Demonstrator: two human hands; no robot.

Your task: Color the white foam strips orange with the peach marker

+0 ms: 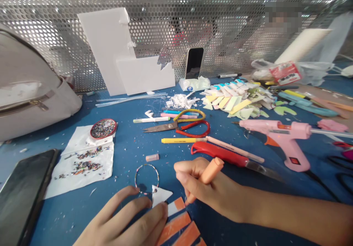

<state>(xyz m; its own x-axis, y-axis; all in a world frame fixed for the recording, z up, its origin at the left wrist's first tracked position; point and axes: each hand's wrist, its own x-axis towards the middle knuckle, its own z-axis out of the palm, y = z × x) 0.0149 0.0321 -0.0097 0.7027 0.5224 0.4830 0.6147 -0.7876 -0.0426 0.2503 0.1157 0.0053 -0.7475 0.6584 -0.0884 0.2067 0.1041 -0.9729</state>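
My right hand (204,191) is closed around an orange marker (210,171), its tip down on a white paper piece (176,216) partly coloured in orange stripes. My left hand (129,222) lies flat with fingers spread, pressing the paper's left edge near its white pointed corner (161,194). A thin wire ring with small beads (146,177) lies just above my left fingers. A small pink cap (152,157) rests on the blue table (129,146) beyond it.
A red-handled knife (234,159), pink glue gun (278,135), scissors (179,123), pens and cut foam strips (234,100) crowd the middle and right. A bead dish (103,128) on white paper, a phone (22,194) and a grey bag (30,95) sit left. White foam boards (124,54) lean on the perforated screen.
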